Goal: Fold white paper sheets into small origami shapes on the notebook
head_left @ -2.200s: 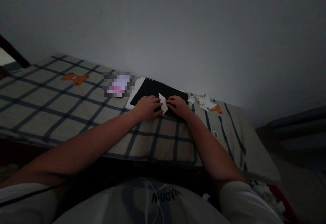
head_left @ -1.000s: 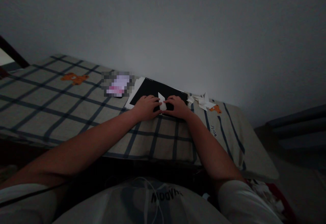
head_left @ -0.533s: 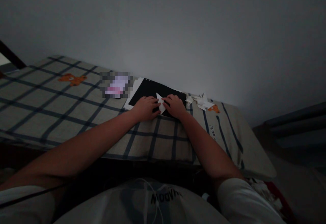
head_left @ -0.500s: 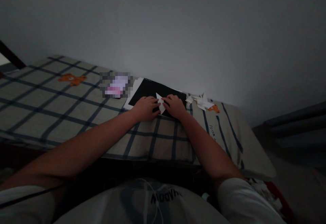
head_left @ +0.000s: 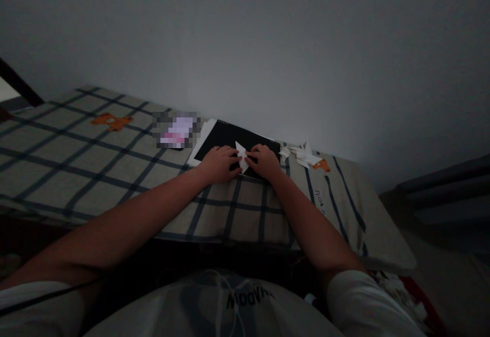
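Note:
A small piece of folded white paper (head_left: 241, 156), pointed at its top and bottom, lies on a black sheet (head_left: 237, 134) with a white border. My left hand (head_left: 220, 164) has its fingers on the paper's left side, holding it against the sheet. From the other side, my right hand (head_left: 265, 160) grips the paper's right edge between bent fingers and thumb. Parts of the paper are hidden under the fingertips. Beyond my right hand sits a small heap of folded white paper pieces (head_left: 304, 155).
A plaid cloth (head_left: 153, 173) with orange bear prints covers the table. Left of the black sheet lies a phone (head_left: 178, 131) with a lit, blurred screen. White sheets (head_left: 199, 145) stick out under the black one. A grey wall (head_left: 268, 61) rises behind the table.
The fingers of my right hand have shifted slightly and draw closer together at the paper's right edge. My left hand stays in place. The whole view has moved a little.

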### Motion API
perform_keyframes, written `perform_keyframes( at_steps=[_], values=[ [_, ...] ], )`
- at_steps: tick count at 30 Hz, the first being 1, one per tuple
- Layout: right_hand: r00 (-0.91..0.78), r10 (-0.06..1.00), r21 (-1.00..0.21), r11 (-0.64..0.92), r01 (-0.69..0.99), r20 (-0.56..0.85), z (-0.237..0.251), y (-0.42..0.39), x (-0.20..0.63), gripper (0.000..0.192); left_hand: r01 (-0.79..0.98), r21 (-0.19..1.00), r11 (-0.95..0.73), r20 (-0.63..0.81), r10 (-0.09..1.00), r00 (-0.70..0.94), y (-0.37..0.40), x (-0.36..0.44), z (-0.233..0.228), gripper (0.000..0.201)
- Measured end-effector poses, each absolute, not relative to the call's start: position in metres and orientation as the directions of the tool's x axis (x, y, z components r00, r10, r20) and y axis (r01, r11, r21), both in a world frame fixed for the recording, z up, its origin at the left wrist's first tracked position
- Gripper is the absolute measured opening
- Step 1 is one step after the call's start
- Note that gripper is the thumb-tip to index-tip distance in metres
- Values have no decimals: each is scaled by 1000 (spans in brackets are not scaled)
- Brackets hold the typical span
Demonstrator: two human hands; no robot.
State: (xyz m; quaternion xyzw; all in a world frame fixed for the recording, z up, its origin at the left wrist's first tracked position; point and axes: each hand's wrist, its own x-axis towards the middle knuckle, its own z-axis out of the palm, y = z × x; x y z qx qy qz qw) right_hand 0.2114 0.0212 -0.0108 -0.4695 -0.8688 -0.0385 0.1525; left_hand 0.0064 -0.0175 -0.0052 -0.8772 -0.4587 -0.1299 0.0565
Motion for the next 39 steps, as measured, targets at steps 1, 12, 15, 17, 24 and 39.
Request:
perform_keyframes(
  at_steps=[1,12,15,17,24,39],
  values=[
    [-497,808,-94,548,831,317,-12,22,212,35,816,17,-578,279,786,551,-17,6,-5,42],
    [-425,814,-345,560,753,395,-19,26,208,28,810,-11,-586,250,783,570,-16,6,-5,46],
    [-405,823,-459,561,689,398,-17,26,206,29,808,-25,-589,260,777,574,-17,6,-5,48],
    [-395,843,-542,537,646,365,-16,25,205,32,806,-30,-592,279,769,575,-17,6,-5,48],
    [-217,913,-769,408,492,345,-14,26,208,26,747,172,-642,441,729,524,-14,-2,3,32],
    [-400,915,-981,-22,-194,58,-6,13,192,31,60,955,-289,260,921,290,-1,3,-6,59]
  ],
)
